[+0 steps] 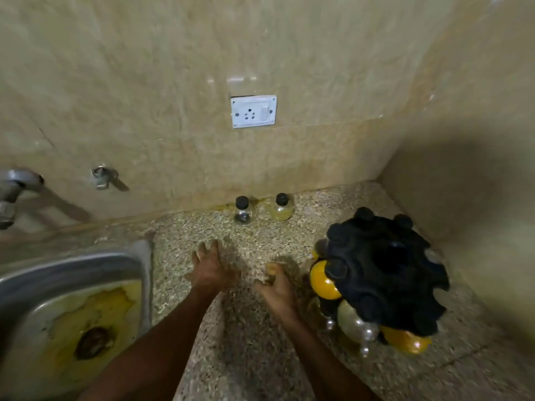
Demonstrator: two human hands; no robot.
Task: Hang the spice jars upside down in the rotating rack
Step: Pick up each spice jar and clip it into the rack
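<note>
Reaching toward the two upright jars by the back wall, we have both hands empty over the counter [260,357]: the left hand [212,270] with fingers spread, the right hand [276,286] loosely curled, holding nothing. The clear jar [243,211] and the yellow jar [281,208] stand apart, well clear of the rack [385,270], which already carries several hanging jars. We judge the main risks to be a glassy jar slipping as we invert it, a loose black cap spilling spice, or the rack turning under a sideways push.
</note>
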